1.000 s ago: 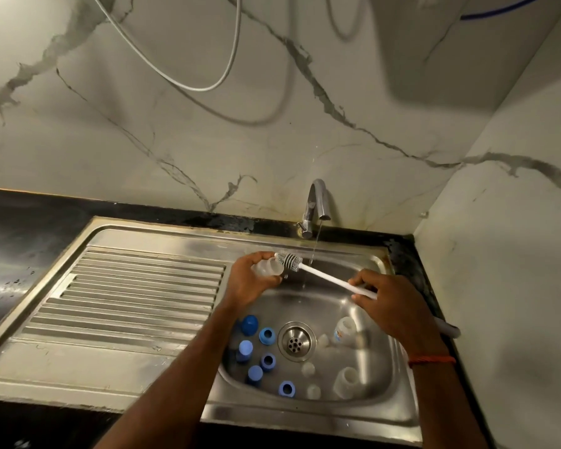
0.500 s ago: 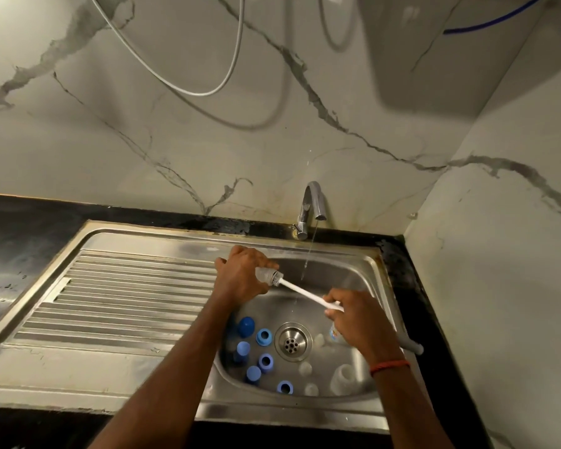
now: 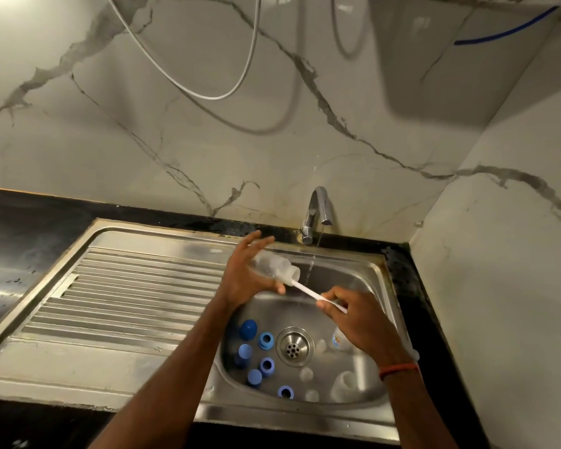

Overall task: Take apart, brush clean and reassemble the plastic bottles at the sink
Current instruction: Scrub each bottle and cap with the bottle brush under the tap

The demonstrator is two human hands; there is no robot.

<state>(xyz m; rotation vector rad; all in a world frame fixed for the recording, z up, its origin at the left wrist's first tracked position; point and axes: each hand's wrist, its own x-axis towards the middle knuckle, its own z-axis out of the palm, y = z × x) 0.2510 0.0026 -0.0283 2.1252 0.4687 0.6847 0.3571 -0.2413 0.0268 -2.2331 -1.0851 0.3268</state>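
Note:
My left hand (image 3: 243, 277) holds a clear plastic bottle (image 3: 274, 265) on its side above the sink's left rim, mouth pointing right. A white bottle brush (image 3: 308, 291) is pushed into that bottle, its bristle head inside. My right hand (image 3: 357, 319) grips the brush handle over the basin. In the sink basin (image 3: 347, 277) lie several blue caps and rings (image 3: 266, 340), small clear parts (image 3: 306, 373) and two more clear bottles (image 3: 342, 385), one partly hidden under my right hand.
A chrome tap (image 3: 318, 210) at the back runs a thin stream of water into the basin. A ribbed steel drainboard (image 3: 127, 293) lies to the left, black counter (image 3: 23, 228) around it. A marble wall stands close on the right. A hose (image 3: 208, 92) hangs above.
The brush head was outside the bottle mouth a second ago; it is now pushed deep inside. My left hand has loosened its fingers around the bottle, and both hands shifted slightly.

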